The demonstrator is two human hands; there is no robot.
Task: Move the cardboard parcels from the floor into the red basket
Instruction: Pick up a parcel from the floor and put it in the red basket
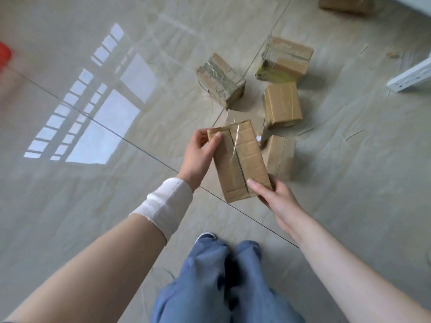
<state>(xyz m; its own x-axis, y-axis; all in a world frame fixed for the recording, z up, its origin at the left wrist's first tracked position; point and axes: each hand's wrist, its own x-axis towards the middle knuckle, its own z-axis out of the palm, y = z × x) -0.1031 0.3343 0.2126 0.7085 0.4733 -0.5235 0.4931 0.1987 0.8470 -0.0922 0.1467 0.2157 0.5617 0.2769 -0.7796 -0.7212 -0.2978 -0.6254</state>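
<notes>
I hold a long cardboard parcel (240, 162) above the floor with both hands. My left hand (198, 157) grips its far left corner, thumb on top. My right hand (275, 197) grips its near right corner, thumb on the top face. Several more taped parcels lie on the floor beyond it: one (220, 80) at centre, one (285, 59) further right, one (282, 103) below that, and one (281, 157) partly hidden behind the held parcel. Another parcel (345, 2) lies at the top edge. A sliver of the red basket (4, 55) shows at the far left edge.
Glossy tiled floor (93, 206) with a window reflection spreads to the left. A white perforated bar (410, 76) lies at the right edge, with a white surface (419, 3) in the top right corner. My legs in blue jeans (224, 283) and a shoe (206, 236) are below.
</notes>
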